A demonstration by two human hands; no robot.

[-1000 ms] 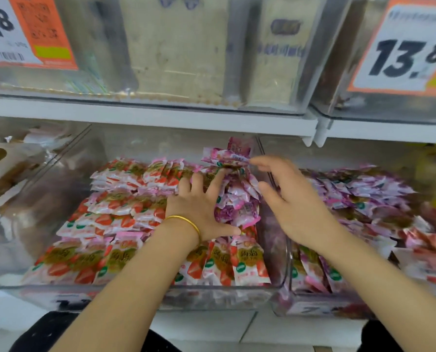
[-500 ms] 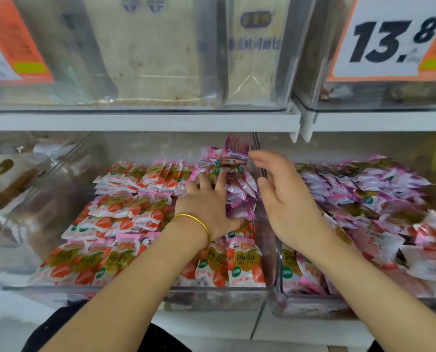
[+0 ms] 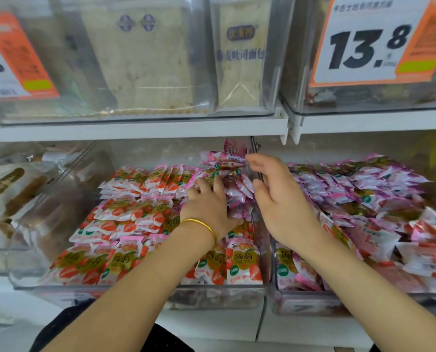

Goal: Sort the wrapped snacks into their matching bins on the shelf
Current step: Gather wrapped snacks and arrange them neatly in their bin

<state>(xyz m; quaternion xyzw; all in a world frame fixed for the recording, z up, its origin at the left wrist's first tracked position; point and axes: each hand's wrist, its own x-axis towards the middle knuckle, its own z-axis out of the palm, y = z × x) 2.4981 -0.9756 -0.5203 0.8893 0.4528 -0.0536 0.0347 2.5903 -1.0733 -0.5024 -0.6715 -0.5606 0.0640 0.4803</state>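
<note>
My left hand point(image 3: 209, 207) presses flat, grip released, against the purple packets point(image 3: 237, 191) stacked in the left bin point(image 3: 135, 293); my right hand point(image 3: 285, 199) hovers beside them, grip also released.

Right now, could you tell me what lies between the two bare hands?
Head view: between left hand and right hand, stacked purple-pink wrapped snacks and a clear bin wall.

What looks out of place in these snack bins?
A stack of purple-wrapped packets stands at the back right of the left bin, which otherwise holds red strawberry packets; the left hand touches it. Matching purple packets fill the right bin.
</note>
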